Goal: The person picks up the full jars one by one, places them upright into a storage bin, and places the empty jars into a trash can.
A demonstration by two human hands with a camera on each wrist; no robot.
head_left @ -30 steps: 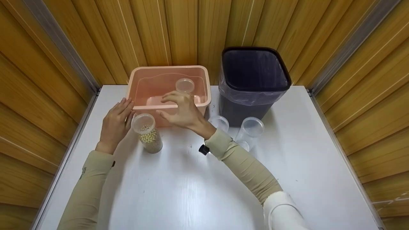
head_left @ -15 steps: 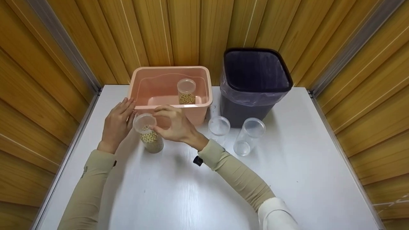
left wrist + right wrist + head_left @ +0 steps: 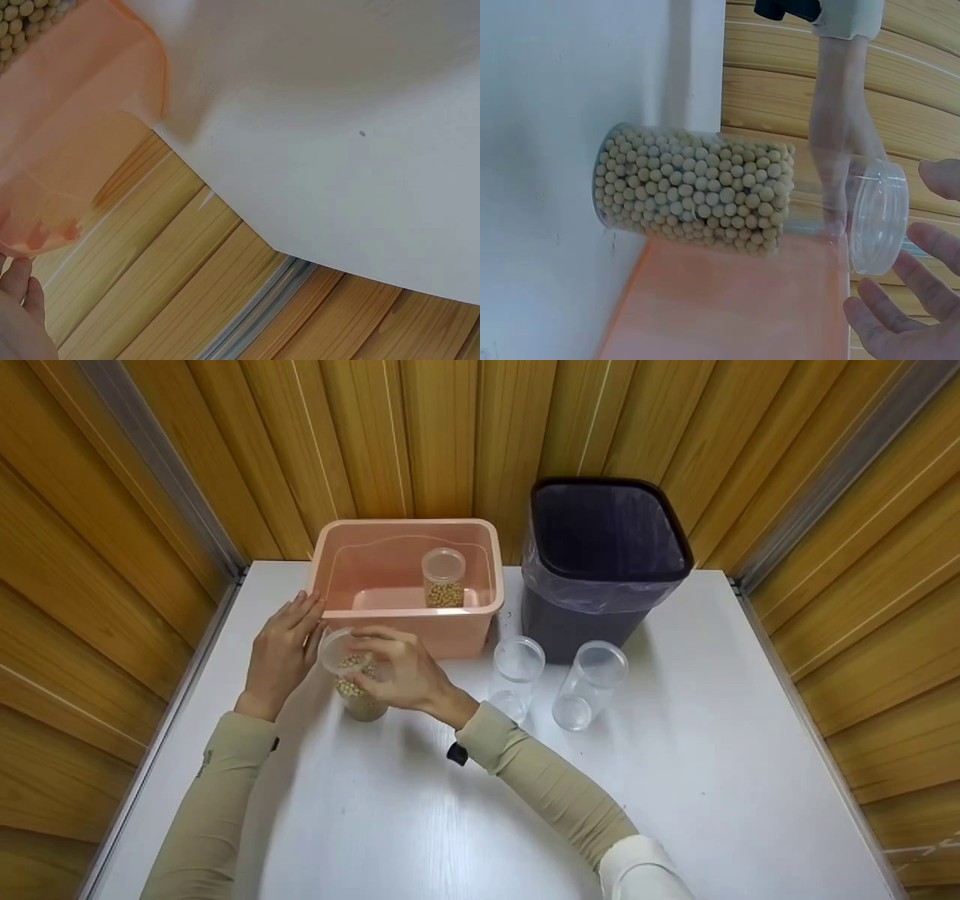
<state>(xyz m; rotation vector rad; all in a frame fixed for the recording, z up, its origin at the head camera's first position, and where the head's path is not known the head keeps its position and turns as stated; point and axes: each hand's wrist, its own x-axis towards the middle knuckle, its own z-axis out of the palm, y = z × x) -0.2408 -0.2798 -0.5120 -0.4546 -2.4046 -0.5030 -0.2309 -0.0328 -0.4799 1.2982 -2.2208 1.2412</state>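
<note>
A clear lidded jar (image 3: 364, 706) about two-thirds full of pale round beans stands upright in front of the pink bin (image 3: 420, 634). My right hand (image 3: 401, 667) is over the top of this jar, thumb and fingers spread around its lid (image 3: 881, 217). In the right wrist view, the fingertips (image 3: 934, 240) are close to the lid's edge, not closed on it. My left hand (image 3: 281, 652) rests with fairly straight fingers at the bin's front left corner. Its fingertips (image 3: 19, 266) meet the rim in the left wrist view. Inside the bin stands another jar (image 3: 444, 585) with beans.
Two clear containers with nothing visible inside, one jar (image 3: 517, 667) and another jar (image 3: 600, 671), stand right of the right hand. Behind them is a dark trash can (image 3: 585, 622) with a plastic liner. Wood-patterned walls (image 3: 442, 442) enclose the white table (image 3: 420, 825).
My right hand has come from over the bin's front edge toward me and left, down to the lid of the bean jar. The left hand stays at the bin corner.
</note>
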